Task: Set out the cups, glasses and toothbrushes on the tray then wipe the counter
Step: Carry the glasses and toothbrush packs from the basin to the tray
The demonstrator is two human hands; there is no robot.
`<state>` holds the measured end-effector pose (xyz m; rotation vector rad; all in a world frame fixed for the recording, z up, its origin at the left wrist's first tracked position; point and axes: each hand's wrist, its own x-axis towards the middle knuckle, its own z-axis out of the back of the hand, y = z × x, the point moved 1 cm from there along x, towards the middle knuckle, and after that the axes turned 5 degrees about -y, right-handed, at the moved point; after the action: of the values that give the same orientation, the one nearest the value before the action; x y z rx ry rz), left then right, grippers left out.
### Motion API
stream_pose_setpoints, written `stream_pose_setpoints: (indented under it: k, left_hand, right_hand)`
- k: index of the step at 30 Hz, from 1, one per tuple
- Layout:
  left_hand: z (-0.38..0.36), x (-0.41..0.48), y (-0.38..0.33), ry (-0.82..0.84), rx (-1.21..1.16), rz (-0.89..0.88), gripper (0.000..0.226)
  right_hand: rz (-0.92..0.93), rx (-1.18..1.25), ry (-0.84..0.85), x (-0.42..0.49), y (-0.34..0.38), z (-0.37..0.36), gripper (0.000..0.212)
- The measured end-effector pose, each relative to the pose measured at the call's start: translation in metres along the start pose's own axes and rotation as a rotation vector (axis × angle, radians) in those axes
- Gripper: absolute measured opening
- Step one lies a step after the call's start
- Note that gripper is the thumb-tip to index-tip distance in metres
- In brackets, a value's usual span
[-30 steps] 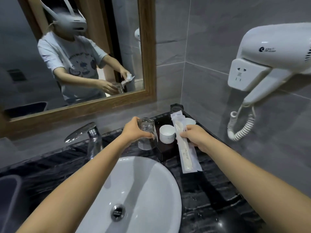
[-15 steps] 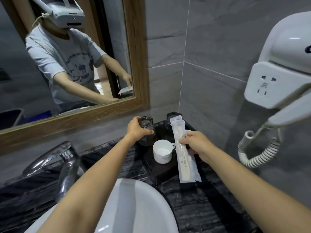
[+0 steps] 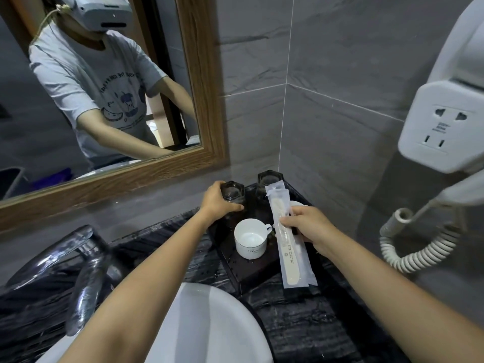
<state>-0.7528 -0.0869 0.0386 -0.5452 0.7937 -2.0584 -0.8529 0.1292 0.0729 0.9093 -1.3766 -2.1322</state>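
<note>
A dark tray (image 3: pixel 251 273) sits in the counter's back right corner. My left hand (image 3: pixel 217 201) grips a clear hexagonal glass (image 3: pixel 233 193) at the tray's back left. A second glass (image 3: pixel 269 179) stands at the back of the tray, near the corner. A white cup (image 3: pixel 250 238) with a handle stands upright in the tray's middle. My right hand (image 3: pixel 309 226) holds wrapped packets (image 3: pixel 288 237), a pale comb showing in the top one, lying lengthwise over the tray's right side. Another white cup (image 3: pixel 298 204) peeks out behind them.
The white basin (image 3: pixel 209 323) lies at the near centre, with a chrome tap (image 3: pixel 78 265) to its left. Black marbled counter (image 3: pixel 301 323) surrounds the tray. A wall-mounted hair dryer (image 3: pixel 445 121) with a coiled cord (image 3: pixel 413 247) hangs at the right. A wood-framed mirror (image 3: pixel 204 87) is behind.
My left hand has carried the glass from beside the tap to the tray's back left. My right hand has moved the packets a little farther onto the tray. The view has drawn closer.
</note>
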Motion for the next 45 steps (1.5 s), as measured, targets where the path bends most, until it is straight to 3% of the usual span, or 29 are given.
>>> stream_pose_setpoints:
  k: [13,18,25,30,34,37,42,45]
  left_hand:
    - [0.0,-0.001,-0.001,0.026,0.027,-0.014,0.097]
    - [0.002,-0.005,-0.001,0.055,-0.001,-0.012,0.102]
    - [0.008,-0.008,-0.002,0.056,-0.047,-0.014,0.099]
    - [0.014,-0.013,-0.004,0.07,-0.088,0.014,0.099]
    - [0.028,-0.032,-0.021,-0.116,-0.1,-0.044,0.076]
    - [0.033,-0.066,-0.041,-0.207,-0.254,-0.104,0.051]
    - [0.019,-0.119,-0.057,0.084,-0.522,0.031,0.032]
    - [0.023,-0.132,-0.067,0.167,-0.583,0.01,0.019]
  right_hand:
    - [0.003,0.019,0.011,0.003,-0.006,-0.005,0.008]
    - [-0.003,0.02,0.009,0.002,-0.008,-0.007,0.023]
    - [-0.009,0.056,0.007,-0.003,0.0,-0.007,0.01]
    - [-0.007,0.056,-0.011,-0.009,0.006,-0.01,0.02]
    - [0.004,0.081,-0.01,-0.014,0.015,-0.009,0.022]
    - [0.034,0.104,-0.019,-0.017,0.032,-0.005,0.007]
    - [0.121,0.258,-0.008,-0.018,0.061,-0.003,0.013]
    - [0.122,0.272,0.029,-0.022,0.071,-0.007,0.011]
